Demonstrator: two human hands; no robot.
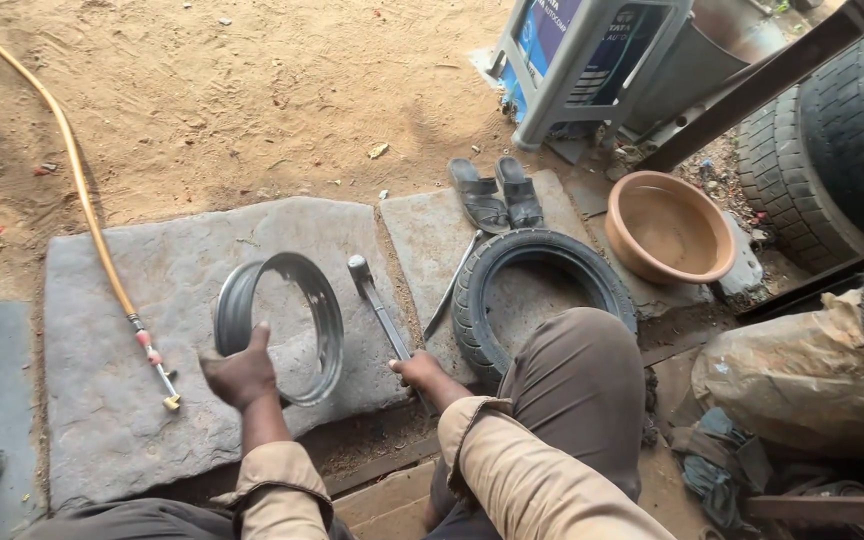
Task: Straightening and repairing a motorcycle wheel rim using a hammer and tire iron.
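My left hand [240,372] grips the near edge of a grey metal wheel rim [282,320], which stands tilted on a flat stone slab [132,330]. A hammer [376,302] lies on the slab with its metal head pointing away from me, and my right hand [419,371] is closed around its handle. Just right of the hammer, a small black tyre [542,290] lies flat on a second slab, partly covered by my right knee [582,380]. A thin metal lever [452,285] rests against the tyre's left side.
A yellow air hose [87,215] with a brass nozzle crosses the left slab. A pair of black sandals [499,192] lies beyond the tyre. A brown basin [669,228], large tyres [832,150], a grey plastic stool [592,60] and a stuffed sack [802,375] crowd the right. Sandy ground lies beyond.
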